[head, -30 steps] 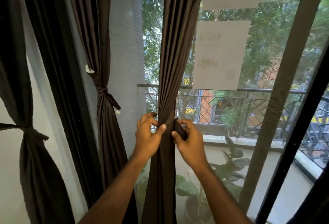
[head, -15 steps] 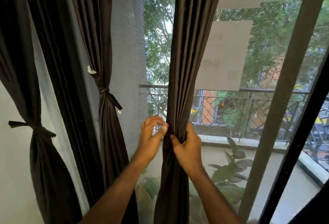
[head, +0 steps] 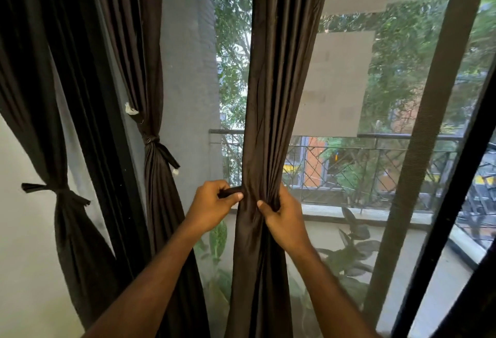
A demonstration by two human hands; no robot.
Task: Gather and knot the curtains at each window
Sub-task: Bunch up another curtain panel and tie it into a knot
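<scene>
Two hands are working the middle curtain [head: 279, 101], which hangs bunched in front of the glass. The right hand [head: 284, 217] has its fingers dug into the gathered folds and squeezes them tight, while the left hand [head: 212, 207] pinches a dark strip of the fabric [head: 232, 192] sticking out sideways. Further left, the second curtain [head: 157, 190] is already knotted by the grey pillar [head: 188, 69], and the third curtain [head: 67, 203] too. Outside there's a balcony railing [head: 375, 150] and trees.
</scene>
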